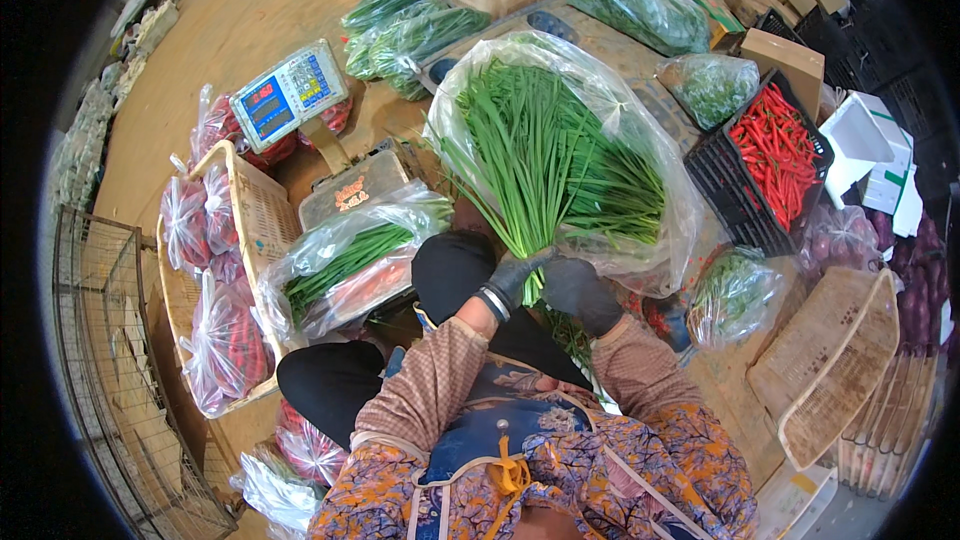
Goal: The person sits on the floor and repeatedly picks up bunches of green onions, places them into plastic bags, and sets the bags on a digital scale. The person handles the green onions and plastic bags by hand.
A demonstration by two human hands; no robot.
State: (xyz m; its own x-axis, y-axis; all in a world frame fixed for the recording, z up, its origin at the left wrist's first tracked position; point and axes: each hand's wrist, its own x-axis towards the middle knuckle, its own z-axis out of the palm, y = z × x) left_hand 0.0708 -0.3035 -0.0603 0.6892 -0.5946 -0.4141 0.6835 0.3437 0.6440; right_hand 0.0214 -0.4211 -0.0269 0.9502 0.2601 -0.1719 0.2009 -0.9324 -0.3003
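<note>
My left hand (514, 279), in a dark glove with a band at the wrist, is closed around the lower stalks of a bunch of garlic chives (521, 157). The long green leaves fan away from me over an open clear plastic bag (667, 255). More garlic chives (619, 191) lie inside that bag. Curled against the pale stalk ends is my right hand (581, 294), also gloved; its fingers are hidden, so its grip is unclear. Left of my knee, another clear bag of green stalks (352, 255) rests on the platform of a digital scale (352, 180).
The scale's lit display (289, 96) stands beyond its platform. A plastic crate (262, 240) holds bagged red produce at left. On the right are a black crate (724, 191) of red chillies (776, 150) and a tilted crate (825, 360). Bagged greens (637, 0) lie ahead.
</note>
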